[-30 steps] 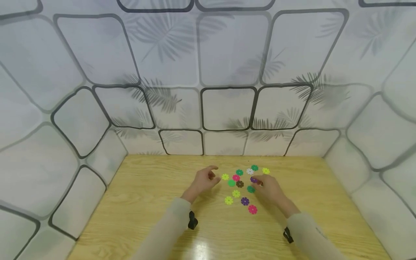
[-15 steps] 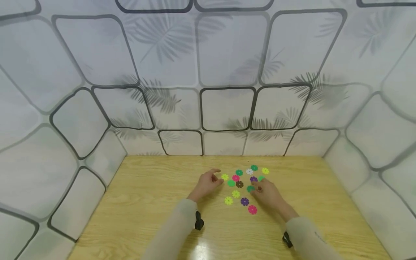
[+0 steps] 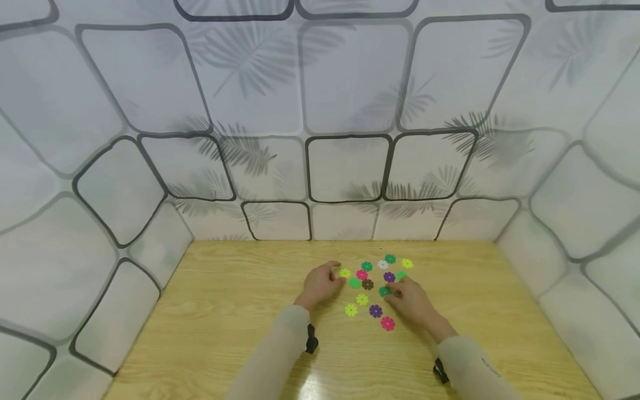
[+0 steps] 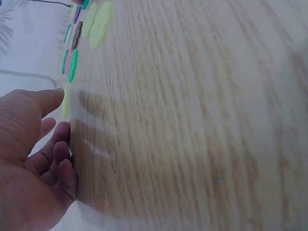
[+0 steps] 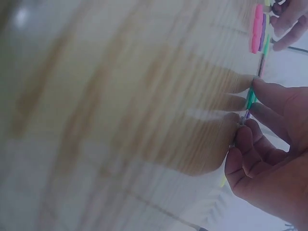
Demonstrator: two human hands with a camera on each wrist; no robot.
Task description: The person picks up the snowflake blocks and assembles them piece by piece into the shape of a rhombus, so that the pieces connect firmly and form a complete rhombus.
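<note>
Thin snowflake discs lie flat on the wood-grain table (image 3: 225, 333). My right hand (image 3: 414, 303) is at the right of the group, with thumb and index finger at opposite edges of a dark green snowflake disc (image 3: 384, 291); the right wrist view shows this green disc (image 5: 250, 98) between the two fingertips. At the group's left edge, my left hand (image 3: 320, 284) rests with loosely bent fingers and holds nothing. Its thumb tip is close to a yellow snowflake disc (image 3: 345, 273); whether they touch, I cannot tell.
Between the hands lie a brown disc (image 3: 367, 284), a pink one (image 3: 362, 275) and a light green one (image 3: 355, 283). A purple disc (image 3: 375, 311) and another pink disc (image 3: 387, 323) are nearer the front. Behind the table stands a patterned wall (image 3: 350, 166).
My right hand has let go of the upper purple disc and shifted down to the dark green one. A light green disc behind it has come into view. My left hand has edged right.
</note>
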